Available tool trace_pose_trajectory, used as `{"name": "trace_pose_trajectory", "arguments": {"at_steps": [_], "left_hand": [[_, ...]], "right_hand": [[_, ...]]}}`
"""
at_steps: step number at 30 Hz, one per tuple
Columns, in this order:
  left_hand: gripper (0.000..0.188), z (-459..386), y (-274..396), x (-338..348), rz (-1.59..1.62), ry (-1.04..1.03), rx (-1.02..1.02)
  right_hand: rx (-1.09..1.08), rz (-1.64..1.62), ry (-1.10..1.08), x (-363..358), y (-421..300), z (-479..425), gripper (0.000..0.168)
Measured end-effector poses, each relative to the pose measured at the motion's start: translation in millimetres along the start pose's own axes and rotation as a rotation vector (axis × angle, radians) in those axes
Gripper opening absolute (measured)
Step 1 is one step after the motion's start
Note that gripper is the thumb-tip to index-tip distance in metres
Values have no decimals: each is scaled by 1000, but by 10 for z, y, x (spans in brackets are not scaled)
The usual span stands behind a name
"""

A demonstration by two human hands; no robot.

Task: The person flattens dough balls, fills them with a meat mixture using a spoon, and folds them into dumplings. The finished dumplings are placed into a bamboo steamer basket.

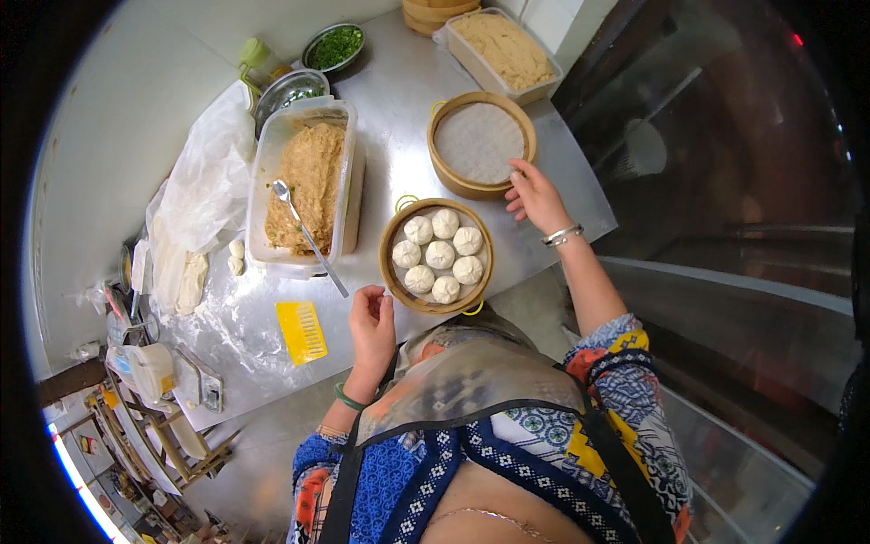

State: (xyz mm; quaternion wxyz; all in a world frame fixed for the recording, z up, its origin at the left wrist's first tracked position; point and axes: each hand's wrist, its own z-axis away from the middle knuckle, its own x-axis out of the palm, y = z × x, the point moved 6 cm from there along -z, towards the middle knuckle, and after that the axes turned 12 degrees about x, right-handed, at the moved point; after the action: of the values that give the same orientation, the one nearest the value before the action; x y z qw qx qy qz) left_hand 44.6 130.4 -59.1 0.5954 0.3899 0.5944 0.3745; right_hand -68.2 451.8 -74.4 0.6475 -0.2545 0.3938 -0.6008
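My left hand (373, 326) is loosely curled just off the lower left rim of a bamboo steamer (388, 284). Its thumb and fingers are apart, with nothing seen between them. Several pleated buns (440, 255) sit in a ring inside that steamer, one in the middle. My right hand (537, 197) reaches to the lower right rim of a second bamboo steamer (469, 188), which holds only a white liner (479, 141). The fingers overlap that rim in the view; whether they grip it is unclear.
Left of the steamers, a plastic tub of filling (306, 183) has a metal spoon (302, 224) across it. Nearby lie a yellow scraper (302, 333), dough pieces (236, 257) and dough under plastic sheeting (211, 183). Another filled tub (506, 51) and chopped greens (334, 47) stand behind.
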Motion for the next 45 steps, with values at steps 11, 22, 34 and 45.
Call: {"name": "trace_pose_trajectory", "arguments": {"at_steps": [11,22,34,45], "left_hand": [[49,191,-394,432,788,-14,-548],[42,9,-318,647,808,-45,-551],[43,5,-349,606,739,-106,-540],[54,-201,-127,418,636,-15,-124]], "right_hand": [[60,-8,-9,-48,-291,74,33],[62,-178,-188,335,33,1317,27],[62,16,-323,954,313,1602,28],[-228,211,274,207,150,1379,37]]}}
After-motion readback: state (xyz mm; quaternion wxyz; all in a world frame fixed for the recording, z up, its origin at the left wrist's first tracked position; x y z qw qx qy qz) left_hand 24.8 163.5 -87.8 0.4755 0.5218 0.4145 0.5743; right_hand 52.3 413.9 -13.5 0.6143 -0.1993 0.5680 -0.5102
